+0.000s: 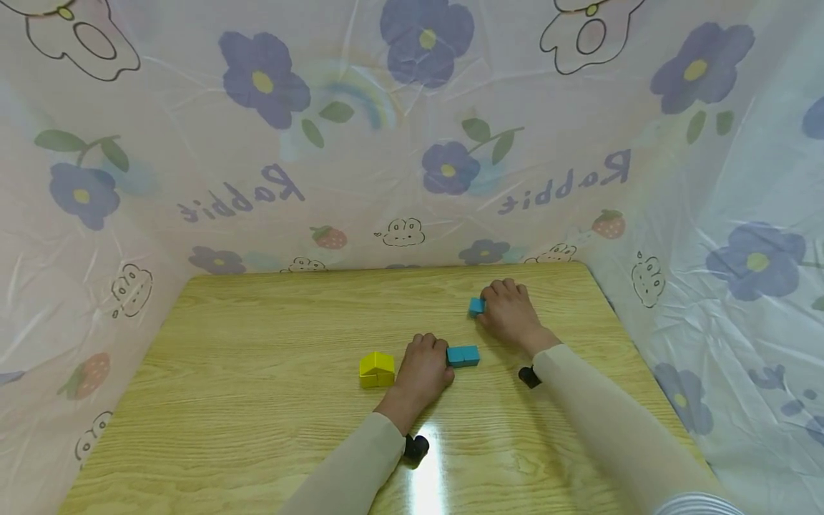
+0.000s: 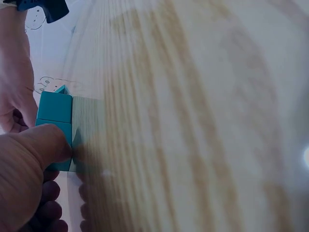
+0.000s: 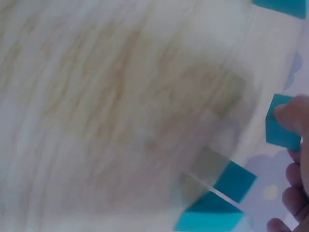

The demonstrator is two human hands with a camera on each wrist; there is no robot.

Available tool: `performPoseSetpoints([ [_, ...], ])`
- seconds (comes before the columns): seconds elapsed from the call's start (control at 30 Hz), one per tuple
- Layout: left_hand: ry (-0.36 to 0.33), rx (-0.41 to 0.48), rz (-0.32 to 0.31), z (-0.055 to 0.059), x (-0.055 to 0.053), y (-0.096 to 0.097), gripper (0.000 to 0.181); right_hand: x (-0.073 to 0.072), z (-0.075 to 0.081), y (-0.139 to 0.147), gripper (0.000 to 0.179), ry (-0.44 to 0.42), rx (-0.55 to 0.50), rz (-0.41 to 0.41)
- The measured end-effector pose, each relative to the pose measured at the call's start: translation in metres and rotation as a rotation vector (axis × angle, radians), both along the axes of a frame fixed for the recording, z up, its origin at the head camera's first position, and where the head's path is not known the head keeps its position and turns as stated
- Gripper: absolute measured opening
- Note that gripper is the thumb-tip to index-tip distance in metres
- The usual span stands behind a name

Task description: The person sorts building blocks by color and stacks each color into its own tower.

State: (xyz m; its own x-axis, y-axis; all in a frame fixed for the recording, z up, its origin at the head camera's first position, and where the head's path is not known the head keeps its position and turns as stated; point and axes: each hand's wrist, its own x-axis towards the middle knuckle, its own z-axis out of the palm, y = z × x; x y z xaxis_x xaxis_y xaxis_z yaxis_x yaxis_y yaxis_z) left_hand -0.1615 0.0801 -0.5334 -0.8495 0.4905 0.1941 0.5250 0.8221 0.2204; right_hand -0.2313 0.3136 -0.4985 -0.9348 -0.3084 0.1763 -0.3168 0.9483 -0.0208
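My left hand pinches the near end of two blue blocks that lie end to end on the table. In the left wrist view, its thumb presses on the teal-blue block. Farther right and back, my right hand grips a single blue block at its thumb side. The right wrist view shows this block between thumb and fingers. A blue cube and a slanted blue block lie close by there, hidden in the head view.
Left of my left hand stands a small group of yellow blocks with a peaked top. The wooden table is bordered by a printed curtain at the back and sides. Another blue piece shows at the right wrist view's top edge.
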Motion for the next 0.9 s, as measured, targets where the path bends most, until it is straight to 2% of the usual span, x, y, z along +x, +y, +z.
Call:
performPoseSetpoints([
  [0.2, 0.001, -0.001, 0.002, -0.001, 0.0, 0.001, 0.036, 0.01, 0.009, 0.0, 0.037, 0.067, 0.028, 0.139],
  [0.5, 0.011, -0.021, 0.002, -0.002, -0.001, 0.002, 0.034, 0.032, 0.022, -0.008, 0.037, 0.064, -0.056, 0.296],
  [0.67, -0.006, -0.008, -0.001, -0.001, -0.001, 0.001, 0.035, 0.044, 0.024, -0.017, 0.035, 0.075, -0.07, 0.352],
  [0.9, -0.015, -0.008, 0.002, 0.001, -0.001, 0.0, 0.033, 0.055, 0.02, -0.024, 0.034, 0.048, -0.075, 0.375],
])
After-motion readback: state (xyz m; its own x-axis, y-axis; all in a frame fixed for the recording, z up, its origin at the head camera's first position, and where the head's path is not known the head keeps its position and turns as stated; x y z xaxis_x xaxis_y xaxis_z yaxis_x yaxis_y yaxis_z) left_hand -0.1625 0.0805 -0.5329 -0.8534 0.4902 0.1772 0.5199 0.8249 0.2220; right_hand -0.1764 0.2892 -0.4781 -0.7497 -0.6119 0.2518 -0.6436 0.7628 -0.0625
